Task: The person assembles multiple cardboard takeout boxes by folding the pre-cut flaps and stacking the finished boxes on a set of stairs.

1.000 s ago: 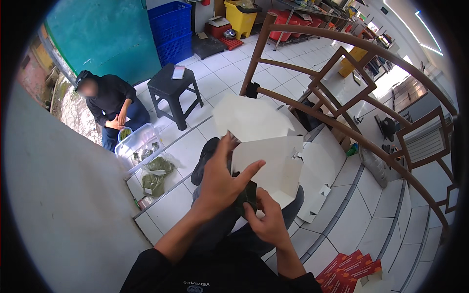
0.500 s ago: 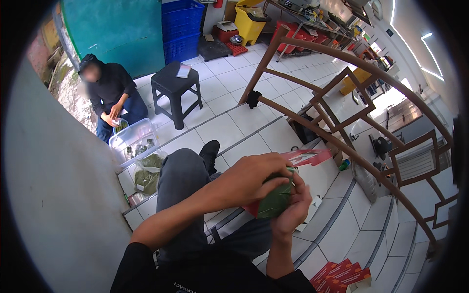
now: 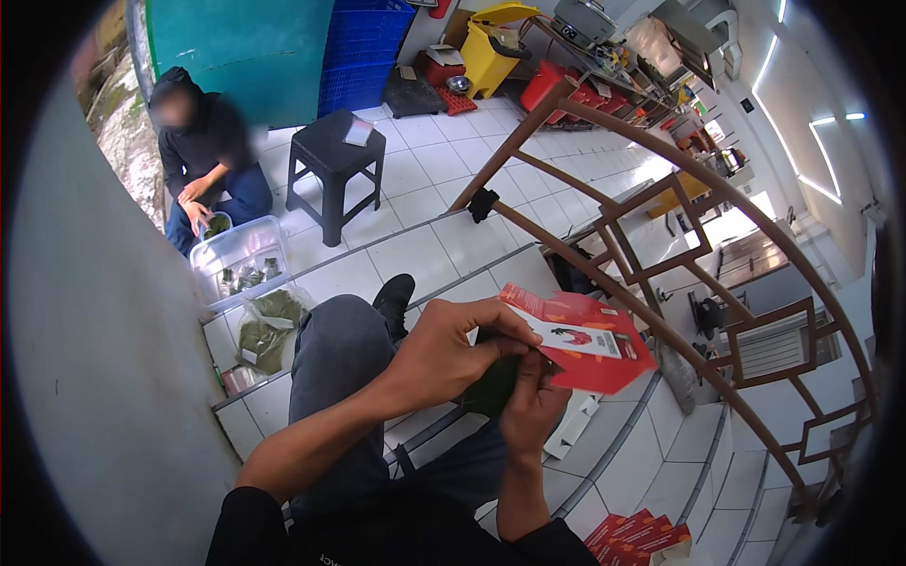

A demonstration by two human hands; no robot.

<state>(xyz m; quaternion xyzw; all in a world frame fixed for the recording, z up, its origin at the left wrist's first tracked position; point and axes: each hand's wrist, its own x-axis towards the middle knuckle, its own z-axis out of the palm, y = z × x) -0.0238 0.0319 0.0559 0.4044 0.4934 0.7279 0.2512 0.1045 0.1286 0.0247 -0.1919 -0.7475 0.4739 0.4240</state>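
Observation:
My left hand [image 3: 460,347] is closed in a pinch, thumb and fingers together at the upper edge of a dark green packet [image 3: 492,389]. My right hand [image 3: 533,407] grips the same edge from the other side, its thumb and fingertips close to the left ones. Most of the packet is hidden behind my hands and in shadow. Just beyond my fingertips a red printed carton [image 3: 590,341] with a white panel and folded flaps is spread at an angle, touching or almost touching them. What supports the carton is hidden.
Red flat cartons [image 3: 640,540] lie on the steps at lower right. To the left are a bag of green packets [image 3: 267,332] and a clear bin [image 3: 239,262], where another person [image 3: 209,156] sits. A black stool [image 3: 337,156] and brown railing [image 3: 604,259] stand ahead.
My hands have shifted left and turned, now pinching the packet's edge instead of cupping it. The packet is lower and darker; more of the red carton shows. The other person's hands have moved.

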